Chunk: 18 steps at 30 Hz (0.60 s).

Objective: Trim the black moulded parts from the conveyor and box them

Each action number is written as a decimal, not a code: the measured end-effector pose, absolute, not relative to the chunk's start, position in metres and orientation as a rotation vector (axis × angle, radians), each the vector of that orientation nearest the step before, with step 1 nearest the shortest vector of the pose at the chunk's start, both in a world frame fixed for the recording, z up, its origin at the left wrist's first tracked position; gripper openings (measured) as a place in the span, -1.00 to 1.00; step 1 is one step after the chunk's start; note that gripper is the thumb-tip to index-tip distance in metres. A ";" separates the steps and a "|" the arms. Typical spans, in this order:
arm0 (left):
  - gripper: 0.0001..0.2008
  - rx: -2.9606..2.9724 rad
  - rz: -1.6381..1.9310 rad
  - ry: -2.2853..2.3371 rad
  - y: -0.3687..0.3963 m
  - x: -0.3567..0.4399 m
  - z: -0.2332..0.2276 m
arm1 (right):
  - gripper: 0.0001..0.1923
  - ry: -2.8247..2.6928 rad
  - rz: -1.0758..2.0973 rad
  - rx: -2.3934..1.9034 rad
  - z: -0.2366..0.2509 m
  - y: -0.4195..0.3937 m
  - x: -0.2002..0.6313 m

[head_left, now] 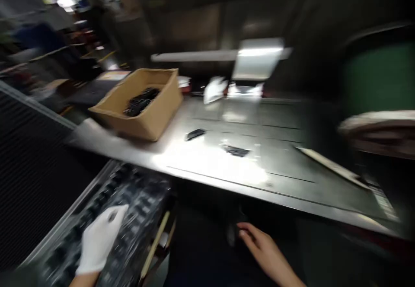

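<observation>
My left hand (101,237), in a white glove, is over a clear plastic tray (138,218) at the lower left. Its thumb and fingers close in a pinch, and what they hold, if anything, I cannot make out. Dark parts sit in rows in the tray. My bare right hand (264,250) is below the bench's front edge, fingers curled together. Close to its fingertips is a blurred dark shape that I cannot name. On the bench (207,166) lie a small black oblong part (195,134) and a dark piece in clear plastic (237,151).
A cardboard box (162,116) holding black parts stands at the bench's left end. Behind lie a white glove or cloth (214,90) and a bright tilted panel (258,60). A long pale strip (333,168) lies at the right, near a large green container (381,77).
</observation>
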<state>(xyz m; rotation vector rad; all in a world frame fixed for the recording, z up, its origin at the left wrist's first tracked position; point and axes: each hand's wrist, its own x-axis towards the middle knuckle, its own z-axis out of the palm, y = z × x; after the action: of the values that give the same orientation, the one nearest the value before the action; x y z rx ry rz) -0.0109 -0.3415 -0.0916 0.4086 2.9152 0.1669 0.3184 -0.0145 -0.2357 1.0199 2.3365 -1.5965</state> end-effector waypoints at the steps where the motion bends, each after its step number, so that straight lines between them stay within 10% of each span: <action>1: -0.77 0.580 0.295 2.901 -0.311 -0.002 -0.083 | -0.49 2.348 -1.603 1.069 -0.235 -0.011 0.321; 5: -0.64 1.610 0.993 2.480 -0.165 0.034 -0.043 | -0.57 2.365 -1.619 1.247 -0.238 0.002 0.333; 10: -0.77 2.296 0.317 2.139 -0.015 0.037 -0.003 | -0.56 2.365 -1.693 1.326 -0.236 -0.002 0.353; 18: -0.67 2.373 0.008 1.954 0.020 0.013 0.011 | -0.54 2.308 -1.769 1.458 -0.249 0.005 0.361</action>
<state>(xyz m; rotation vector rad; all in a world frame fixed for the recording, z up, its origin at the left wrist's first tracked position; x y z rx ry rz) 0.0132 0.0202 0.0105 2.3728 1.9543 0.0082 0.3609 0.0045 -0.2488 1.4584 2.3076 -1.7692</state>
